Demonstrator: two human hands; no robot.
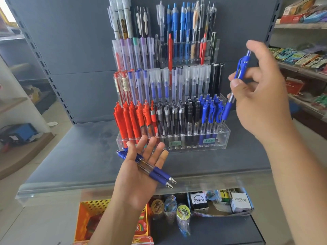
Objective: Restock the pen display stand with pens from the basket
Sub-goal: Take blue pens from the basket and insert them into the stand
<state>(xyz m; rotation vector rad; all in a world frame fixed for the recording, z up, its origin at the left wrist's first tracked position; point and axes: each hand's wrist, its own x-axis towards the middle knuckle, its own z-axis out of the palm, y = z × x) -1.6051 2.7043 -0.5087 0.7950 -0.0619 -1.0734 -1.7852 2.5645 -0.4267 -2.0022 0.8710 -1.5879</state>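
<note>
Sitting nearest, a yellow perforated basket (92,207) holds reddish packets. Above it the left hand (141,172), palm up with fingers straight, carries two blue pens (156,172). The right hand (261,92) pinches a third blue pen (239,72) just beside the clear tiered display stand (225,137), whose front row holds red, black and blue pens.

- "VERSATILE" printed on a black-and-white box (199,200), below the pen display stand (224,137).
- "VERSATILE" again on a white box (241,201), below the stand, further right.
- "20" after a currency mark, handwritten on a pale green label (209,140) on the stand's front wall, right part.
- Second label (174,143) on the same wall, mid-front: digits too blurred to read.
</note>
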